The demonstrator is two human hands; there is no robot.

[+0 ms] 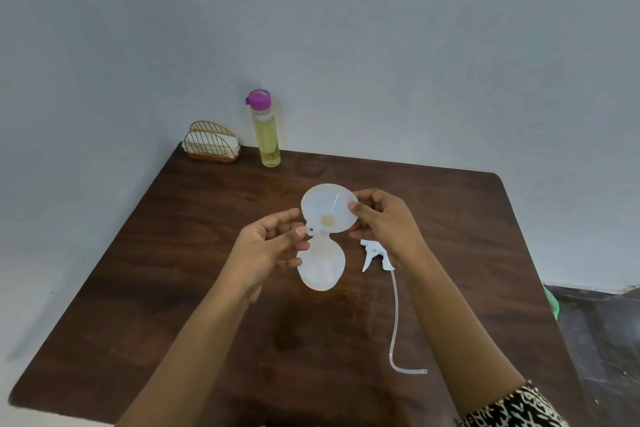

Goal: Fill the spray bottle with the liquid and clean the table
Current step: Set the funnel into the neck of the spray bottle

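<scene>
Seating a white funnel [329, 206] in the neck of the empty spray bottle [321, 269] looks like the step in hand; filling has not begun. The right hand [384, 222] pinches the funnel's rim between thumb and fingertips. The left hand [268, 246] curls loosely at the funnel's small tab and the bottle's shoulder, thumb tip touching the tab; whether it grips or only steadies, I cannot tell. The funnel tilts toward the camera, so its spout is probably not yet square in the neck. The translucent bottle stands near the middle of the table [173, 270], directly under the funnel.

The next move, as I judge it, calls for levelling the funnel, then freeing one hand to reach the bottle of yellow liquid [266, 139], which stands at the far edge with its purple cap [258, 99] on. The light bottle could tip if left unsupported.

The trigger head [375, 253] lies just right of the bottle, its dip tube [394, 315] trailing toward the person. The table is dark wood grain with rounded corners; a wire napkin holder [212, 146] sits in the far left corner. A pale grey wall [381, 45] rises behind, and dark floor [602, 340] shows at right.
</scene>
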